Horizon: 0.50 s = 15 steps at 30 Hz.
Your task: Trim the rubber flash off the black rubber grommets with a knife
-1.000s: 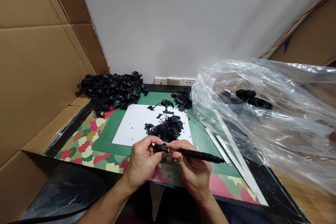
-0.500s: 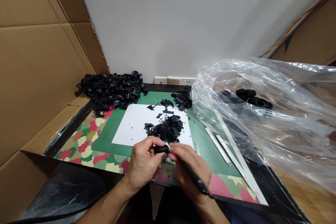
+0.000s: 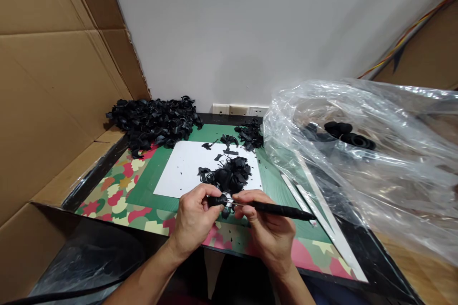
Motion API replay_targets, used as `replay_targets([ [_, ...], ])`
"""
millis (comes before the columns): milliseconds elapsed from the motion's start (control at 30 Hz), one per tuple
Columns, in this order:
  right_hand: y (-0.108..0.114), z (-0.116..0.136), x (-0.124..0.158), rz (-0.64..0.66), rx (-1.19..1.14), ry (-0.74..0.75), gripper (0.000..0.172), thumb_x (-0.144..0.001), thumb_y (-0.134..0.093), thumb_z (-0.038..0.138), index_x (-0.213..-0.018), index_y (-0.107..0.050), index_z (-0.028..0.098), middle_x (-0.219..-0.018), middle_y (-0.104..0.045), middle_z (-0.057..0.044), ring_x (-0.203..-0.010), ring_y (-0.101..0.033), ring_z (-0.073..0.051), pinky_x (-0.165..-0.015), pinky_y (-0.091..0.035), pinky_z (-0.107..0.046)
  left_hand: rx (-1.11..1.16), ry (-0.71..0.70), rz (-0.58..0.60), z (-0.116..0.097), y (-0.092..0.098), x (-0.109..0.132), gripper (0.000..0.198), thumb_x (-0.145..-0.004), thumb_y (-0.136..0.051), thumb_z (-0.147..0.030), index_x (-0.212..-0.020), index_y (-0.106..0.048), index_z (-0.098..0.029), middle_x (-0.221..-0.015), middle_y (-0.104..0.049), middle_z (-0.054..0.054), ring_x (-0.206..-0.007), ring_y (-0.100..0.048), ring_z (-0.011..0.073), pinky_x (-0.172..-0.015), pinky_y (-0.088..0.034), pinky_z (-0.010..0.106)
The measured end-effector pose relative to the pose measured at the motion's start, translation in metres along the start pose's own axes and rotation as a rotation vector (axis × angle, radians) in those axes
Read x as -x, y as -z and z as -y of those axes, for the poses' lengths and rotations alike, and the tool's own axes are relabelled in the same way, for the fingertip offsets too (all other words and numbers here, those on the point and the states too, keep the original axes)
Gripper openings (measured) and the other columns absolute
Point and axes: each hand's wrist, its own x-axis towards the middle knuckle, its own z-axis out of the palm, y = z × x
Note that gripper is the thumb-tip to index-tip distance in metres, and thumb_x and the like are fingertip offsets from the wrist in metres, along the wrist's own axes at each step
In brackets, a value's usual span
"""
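Observation:
Between its thumb and fingers, my left hand (image 3: pixel 195 214) pinches a small rounded black rubber part (image 3: pixel 216 200) above the near edge of the mat. My right hand (image 3: pixel 274 228) grips a craft knife (image 3: pixel 282 210) by its black handle, which points out to the right. The knife's thin metal tip meets the right side of the rubber part; how deep it goes I cannot tell. Just beyond my hands, black rubber scraps (image 3: pixel 231 174) are heaped on a white sheet of paper (image 3: pixel 175 171).
A green cutting mat (image 3: pixel 143 190) lies under the paper. Black pieces form a large pile (image 3: pixel 153 121) at the back left. On the right spreads a clear plastic bag (image 3: pixel 286 109) with black round parts (image 3: pixel 356 140) inside, near white strips (image 3: pixel 339 248). Cardboard (image 3: pixel 53 90) stands at left.
My right hand has turned the knife: its handle pointed down toward my wrist and now points right, nearly level. My left hand stays in place with the rubber part.

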Motion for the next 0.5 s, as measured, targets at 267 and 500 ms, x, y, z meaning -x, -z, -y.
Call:
replay_targets([
  [267,-0.0057,-0.0015,0.001,0.048,-0.058,0.03,0.011,-0.091,-0.058,0.025,-0.096,-0.068,0.024,-0.088,-0.066,-0.005,-0.06,-0.063,-0.013,-0.054,-0.054,-0.028,-0.062,-0.091,0.002,-0.0031,-0.0002,0.0005,0.021,-0.063,-0.057,-0.005,-0.077,-0.067,-0.017,-0.079,-0.069,0.003,-0.052,-0.047,0.0088,-0.048,-0.039,0.02],
  [500,-0.0043,-0.0027,0.0009,0.054,-0.012,0.016,0.011,-0.091,-0.058,0.027,-0.095,-0.067,0.022,-0.085,-0.067,-0.005,-0.06,-0.063,-0.014,-0.054,-0.053,-0.029,-0.102,-0.134,-0.002,-0.0015,0.0005,0.0019,0.021,-0.064,-0.057,-0.004,-0.077,-0.067,-0.017,-0.08,-0.07,0.003,-0.052,-0.049,0.0093,-0.049,-0.041,0.021],
])
